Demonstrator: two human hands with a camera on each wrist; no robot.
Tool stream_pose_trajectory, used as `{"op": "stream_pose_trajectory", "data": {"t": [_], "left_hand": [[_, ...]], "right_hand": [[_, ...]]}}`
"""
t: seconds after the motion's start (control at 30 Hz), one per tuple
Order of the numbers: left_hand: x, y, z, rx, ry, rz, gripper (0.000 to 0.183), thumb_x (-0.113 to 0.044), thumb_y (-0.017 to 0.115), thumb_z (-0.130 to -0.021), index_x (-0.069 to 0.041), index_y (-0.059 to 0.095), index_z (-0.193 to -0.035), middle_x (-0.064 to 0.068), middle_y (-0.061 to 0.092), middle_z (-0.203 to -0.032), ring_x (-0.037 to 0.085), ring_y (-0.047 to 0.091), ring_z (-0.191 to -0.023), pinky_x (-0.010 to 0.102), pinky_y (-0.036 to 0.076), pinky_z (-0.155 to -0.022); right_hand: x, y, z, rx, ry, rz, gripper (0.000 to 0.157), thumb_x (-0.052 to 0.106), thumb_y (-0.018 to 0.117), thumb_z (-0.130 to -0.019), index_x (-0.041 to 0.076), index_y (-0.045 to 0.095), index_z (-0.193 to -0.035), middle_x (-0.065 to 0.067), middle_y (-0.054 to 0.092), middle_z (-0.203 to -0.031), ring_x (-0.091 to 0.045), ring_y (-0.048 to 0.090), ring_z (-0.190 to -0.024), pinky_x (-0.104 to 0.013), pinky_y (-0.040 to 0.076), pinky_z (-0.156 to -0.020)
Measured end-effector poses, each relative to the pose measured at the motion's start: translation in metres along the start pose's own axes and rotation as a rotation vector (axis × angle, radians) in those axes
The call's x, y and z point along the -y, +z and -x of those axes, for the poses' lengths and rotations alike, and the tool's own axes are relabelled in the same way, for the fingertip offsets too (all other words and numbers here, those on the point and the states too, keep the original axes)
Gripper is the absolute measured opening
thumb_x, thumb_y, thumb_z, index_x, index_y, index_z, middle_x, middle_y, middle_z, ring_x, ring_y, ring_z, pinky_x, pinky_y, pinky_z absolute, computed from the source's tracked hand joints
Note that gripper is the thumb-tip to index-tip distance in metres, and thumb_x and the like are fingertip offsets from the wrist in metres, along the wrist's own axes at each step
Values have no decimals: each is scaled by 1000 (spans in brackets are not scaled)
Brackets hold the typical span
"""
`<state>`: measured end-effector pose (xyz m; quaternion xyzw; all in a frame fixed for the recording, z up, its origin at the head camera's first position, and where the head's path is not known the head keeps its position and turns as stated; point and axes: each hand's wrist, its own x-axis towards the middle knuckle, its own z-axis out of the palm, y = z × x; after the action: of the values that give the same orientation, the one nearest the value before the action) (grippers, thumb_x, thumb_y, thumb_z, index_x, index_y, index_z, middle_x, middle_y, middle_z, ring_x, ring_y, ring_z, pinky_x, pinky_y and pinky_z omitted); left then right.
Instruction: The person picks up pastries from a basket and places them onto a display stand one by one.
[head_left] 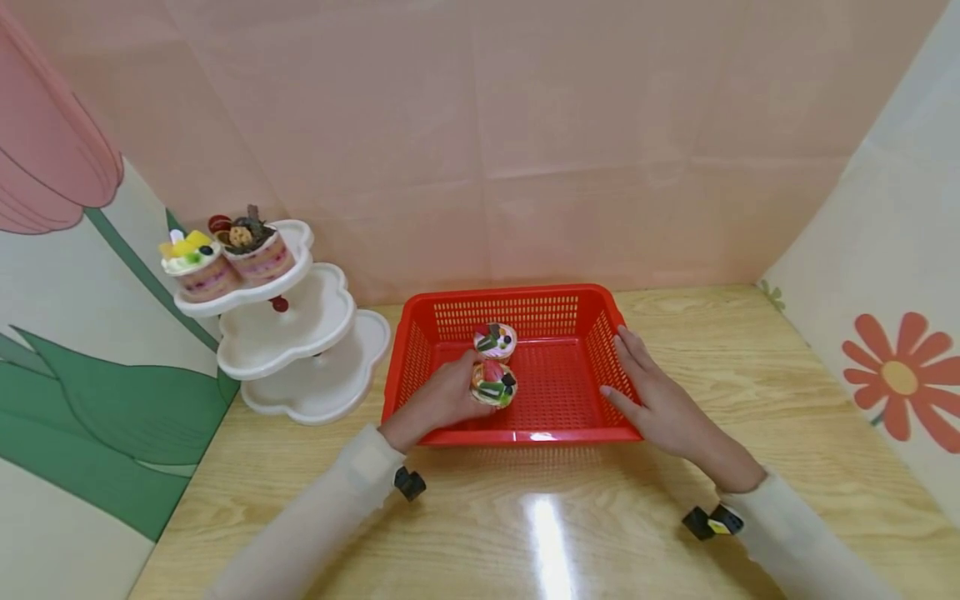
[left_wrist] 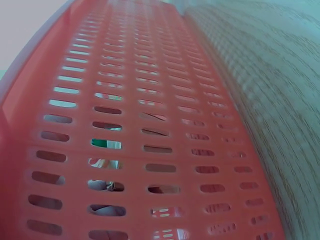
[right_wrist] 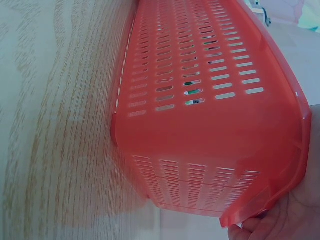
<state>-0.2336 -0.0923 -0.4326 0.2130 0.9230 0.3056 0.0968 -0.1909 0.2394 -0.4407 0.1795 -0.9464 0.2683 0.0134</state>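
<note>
In the head view, a red plastic basket (head_left: 551, 392) stands on the wooden table with two small fruit-topped cupcakes inside, left of its middle. My left hand (head_left: 446, 393) reaches over the basket's left front part and holds the nearer cupcake (head_left: 495, 385) from its left side, thumb in front and fingers behind. Just past it sits the farther cupcake (head_left: 497, 340), close to the fingertips. My right hand (head_left: 663, 408) grips the basket's right rim, thumb inside and fingers outside. The right wrist view shows those fingertips (right_wrist: 245, 231) beneath the rim. The basket wall (left_wrist: 130, 125) hides the left hand's grip in the left wrist view.
To the left of the basket stands a white three-tier stand (head_left: 285, 333). On its top tier are a yellow-fruit cake cup (head_left: 198, 271) and a chocolate-topped cake cup (head_left: 258, 250). A pink backdrop (head_left: 555, 167) rises behind the table (head_left: 465, 525); printed flower panels flank it.
</note>
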Motion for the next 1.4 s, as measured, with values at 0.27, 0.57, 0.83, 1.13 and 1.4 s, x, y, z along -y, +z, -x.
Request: {"op": "stream_pose_trajectory", "data": {"t": [0.27, 0.57, 0.83, 1.13, 1.4], "left_hand": [[0, -3, -2, -5, -2, 55, 75, -19, 87, -79, -5, 45, -140, 12, 66, -119, 23, 65, -104, 39, 56, -93], [0, -7, 2, -42, -16, 103, 71, -20, 88, -78, -7, 48, -136, 10, 67, -118, 23, 64, -104, 40, 56, -93], [3, -11, 6, -108, -2, 139, 67, -28, 88, -78, -9, 53, -132, 7, 68, -118, 21, 65, -105, 39, 55, -94], [4, -26, 14, -116, -42, 201, 73, -40, 89, -77, -13, 52, -134, 3, 66, -120, 21, 62, -105, 39, 57, -90], [8, -47, 17, -177, -29, 295, 68, -30, 88, -78, -13, 52, -132, 7, 63, -122, 26, 60, -108, 44, 55, -94]], "right_hand": [[0, -2, 0, -4, -3, 13, 81, 43, 53, -104, -1, 13, -160, -9, -2, -171, -36, 6, -155, -68, 37, -105], [1, -2, -1, -4, -11, 0, 82, 43, 55, -103, -1, 15, -160, -10, 0, -171, -38, 9, -154, -66, 40, -103], [2, -1, -1, -11, -13, -4, 82, 37, 58, -103, 0, 15, -160, -11, 1, -171, -40, 11, -154, -65, 44, -100], [0, 3, 0, 4, -5, -11, 84, 40, 58, -102, 2, 13, -161, -9, 0, -171, -39, 10, -154, -61, 48, -96], [1, 0, 1, -8, -4, -17, 81, 38, 57, -103, 1, 14, -161, -10, 0, -171, -41, 12, -153, -65, 44, -99]]}}
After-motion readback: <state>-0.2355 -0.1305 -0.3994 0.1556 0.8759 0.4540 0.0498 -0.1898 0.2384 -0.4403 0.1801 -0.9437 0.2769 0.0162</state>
